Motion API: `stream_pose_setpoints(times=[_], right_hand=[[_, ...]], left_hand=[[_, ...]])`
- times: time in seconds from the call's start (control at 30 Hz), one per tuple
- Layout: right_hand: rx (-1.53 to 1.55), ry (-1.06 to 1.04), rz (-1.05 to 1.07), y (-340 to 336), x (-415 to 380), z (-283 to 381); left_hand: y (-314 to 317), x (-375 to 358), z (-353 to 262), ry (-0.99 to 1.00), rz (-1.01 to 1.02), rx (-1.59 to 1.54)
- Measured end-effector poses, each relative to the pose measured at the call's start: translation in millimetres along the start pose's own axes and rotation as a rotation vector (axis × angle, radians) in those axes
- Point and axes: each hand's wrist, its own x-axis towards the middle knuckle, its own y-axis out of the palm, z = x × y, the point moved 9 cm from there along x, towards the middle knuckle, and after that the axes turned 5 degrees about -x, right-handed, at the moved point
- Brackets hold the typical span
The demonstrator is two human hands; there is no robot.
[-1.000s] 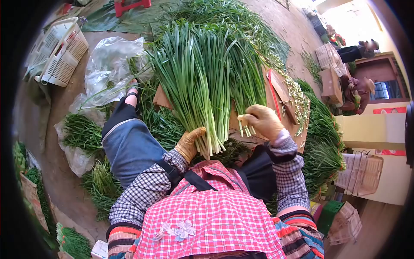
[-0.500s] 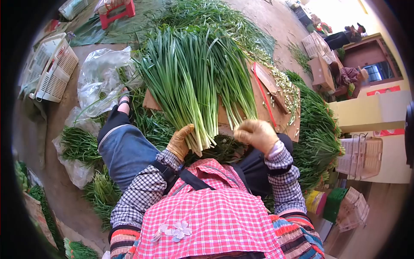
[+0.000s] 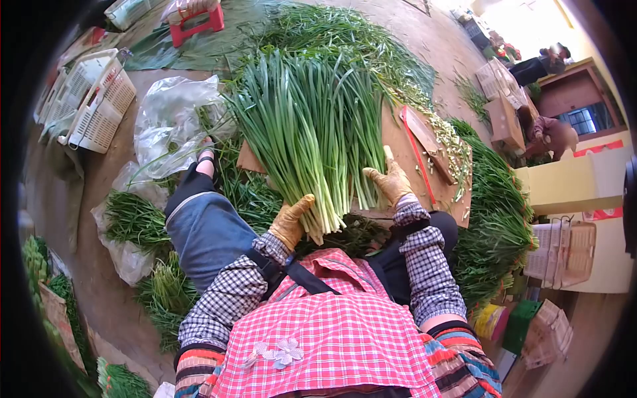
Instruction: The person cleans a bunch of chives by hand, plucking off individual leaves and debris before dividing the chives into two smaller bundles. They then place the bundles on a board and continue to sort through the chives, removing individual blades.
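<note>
A heap of long green stalks point(image 3: 305, 126) lies across a brown board point(image 3: 431, 179), its pale cut ends toward me. My left hand point(image 3: 290, 222), in a tan glove, is closed around the pale ends at the heap's left side. Beside the right edge of the stalks, my right hand point(image 3: 391, 178), also gloved, is spread with its fingers apart and nothing held. A flat blade with a wooden handle point(image 3: 439, 167) lies on the board, near a thin red strip point(image 3: 418, 154) and scattered pale cuttings.
Clear plastic point(image 3: 174, 119) and a white crate point(image 3: 109, 113) are at left. Bundled greens point(image 3: 494, 232) line the right side, by a pinkish basket point(image 3: 561, 252). A red stool point(image 3: 197, 26) stands at the back left. Another person point(image 3: 549, 136) sits at the upper right.
My right hand has gone from a closed pose at the stalk ends to an open one farther up beside the stalks. The stalks on the right now lie closer to the others. The whole view has shifted slightly.
</note>
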Motion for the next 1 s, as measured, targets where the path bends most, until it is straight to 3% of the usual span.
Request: stream_pose_setpoints(times=[0.1,0.13,0.17,0.23,0.27,0.37,0.4,0.5,0.63,0.77,0.9,1.0], right_hand=[[-0.129,-0.009,0.016,3.0,-19.9,30.8],[-0.234,-0.023,0.008,10.3,-23.9,36.0],[-0.368,-0.193,-0.199,14.8,-28.5,50.2],[-0.080,-0.031,-0.027,24.6,-24.1,33.0],[-0.073,-0.008,-0.096,27.4,-23.2,27.0],[0.426,-0.041,0.003,35.5,-25.3,27.0],[0.375,-0.055,-0.014,36.9,-22.0,22.8],[0.858,-0.146,0.261,63.8,-26.6,26.0],[0.726,-0.064,0.234,73.5,-45.8,39.9],[0.922,-0.134,0.145,79.9,-54.6,64.0],[0.883,-0.098,0.207,98.7,-54.2,63.6],[1.091,-0.003,0.317,86.1,-70.2,85.1]], left_hand=[[4.6,-4.7,-2.6,-0.043,0.002,-0.056],[0.9,-3.4,-5.3,0.040,-0.033,0.014],[-0.2,-0.5,-6.9,0.060,-0.041,-0.004],[-0.4,-3.0,-14.6,0.107,-0.079,0.017],[2.2,-5.7,-15.8,0.068,-0.085,0.021],[-8.3,-1.5,-26.8,0.196,-0.137,0.087],[-15.0,2.1,-26.7,0.197,-0.150,0.078],[-0.9,-3.8,-33.0,0.178,-0.121,0.058],[1.1,-0.9,-28.7,0.135,-0.126,0.069],[11.9,3.4,-24.1,0.176,-0.096,0.050],[18.7,1.4,-21.8,0.130,-0.145,0.055],[31.2,-4.8,-24.3,0.071,-0.204,0.077]])
